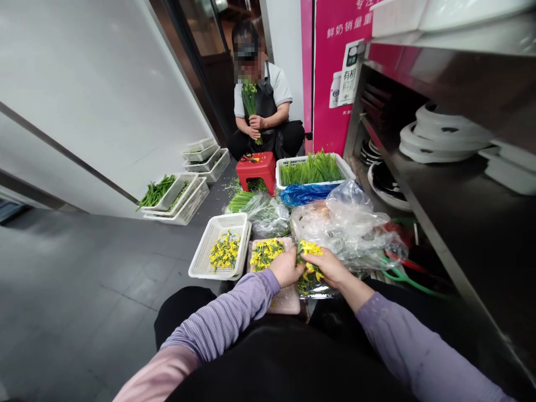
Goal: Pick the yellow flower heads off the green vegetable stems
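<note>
My left hand [288, 267] is closed at the lower left of a small bunch of yellow flowers [311, 249], its fingertips meeting the green stems. On the right side of that bunch, my right hand [329, 264] grips it with thumb and fingers. Below the hands is a clear plastic tray [316, 292] with more yellow flowers. Just left lies a pink board [285, 302] bearing a pile of yellow flowers [266, 252]. Further left, a white basket [201, 258] contains loose yellow flowers [225, 250].
A person [272, 92] squats opposite, holding green stems behind a red stool [256, 165]. Plastic bags [347, 223] and a white basket of green stalks [312, 170] lie ahead. Stacked baskets [184, 206] stand left; a metal shelf [439, 184] with dishes is at right.
</note>
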Action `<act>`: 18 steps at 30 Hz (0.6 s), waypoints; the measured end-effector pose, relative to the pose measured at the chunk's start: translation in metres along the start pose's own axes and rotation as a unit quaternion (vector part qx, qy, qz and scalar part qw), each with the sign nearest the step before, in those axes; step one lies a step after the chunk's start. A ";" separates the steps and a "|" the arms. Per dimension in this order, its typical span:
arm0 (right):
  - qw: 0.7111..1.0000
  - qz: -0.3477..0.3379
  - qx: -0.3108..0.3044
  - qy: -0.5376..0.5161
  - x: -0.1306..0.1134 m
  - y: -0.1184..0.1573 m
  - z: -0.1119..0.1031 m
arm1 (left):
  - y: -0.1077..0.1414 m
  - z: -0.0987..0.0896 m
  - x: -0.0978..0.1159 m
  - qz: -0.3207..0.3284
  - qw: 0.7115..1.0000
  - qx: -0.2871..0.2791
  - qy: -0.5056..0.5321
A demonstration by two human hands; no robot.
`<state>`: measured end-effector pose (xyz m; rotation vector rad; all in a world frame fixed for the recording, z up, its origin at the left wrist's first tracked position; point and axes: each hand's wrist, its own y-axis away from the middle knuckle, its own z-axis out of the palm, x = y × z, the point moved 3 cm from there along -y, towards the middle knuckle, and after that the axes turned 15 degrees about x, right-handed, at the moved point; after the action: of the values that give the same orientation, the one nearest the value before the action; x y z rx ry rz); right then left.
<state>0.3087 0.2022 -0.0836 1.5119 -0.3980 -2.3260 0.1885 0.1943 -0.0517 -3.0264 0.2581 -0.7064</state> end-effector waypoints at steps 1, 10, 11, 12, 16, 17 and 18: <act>1.000 0.004 0.001 0.003 0.000 0.000 0.000 | -0.002 0.000 0.001 -0.009 1.000 0.002 0.017; 0.999 0.030 0.020 0.030 0.001 -0.006 -0.007 | -0.015 0.025 -0.004 -0.222 0.873 -0.136 0.412; 0.999 0.025 0.018 0.028 0.000 -0.006 -0.007 | -0.015 0.026 -0.005 -0.232 0.847 -0.141 0.457; 0.999 0.021 0.019 0.026 0.000 -0.006 -0.008 | -0.015 0.027 -0.006 -0.237 0.823 -0.140 0.496; 0.999 0.009 0.027 0.035 -0.003 -0.005 -0.007 | -0.013 0.027 -0.010 -0.241 0.761 -0.125 0.589; 0.999 0.005 0.023 0.041 -0.003 -0.005 -0.007 | -0.012 0.027 -0.010 -0.240 0.755 -0.124 0.598; 0.999 0.002 0.018 0.047 -0.004 -0.004 -0.006 | -0.011 0.027 -0.010 -0.239 0.753 -0.123 0.601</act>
<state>0.3152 0.2073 -0.0845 1.6300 -0.4205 -2.2462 0.1931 0.2060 -0.0795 -2.2525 -0.4918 -2.7305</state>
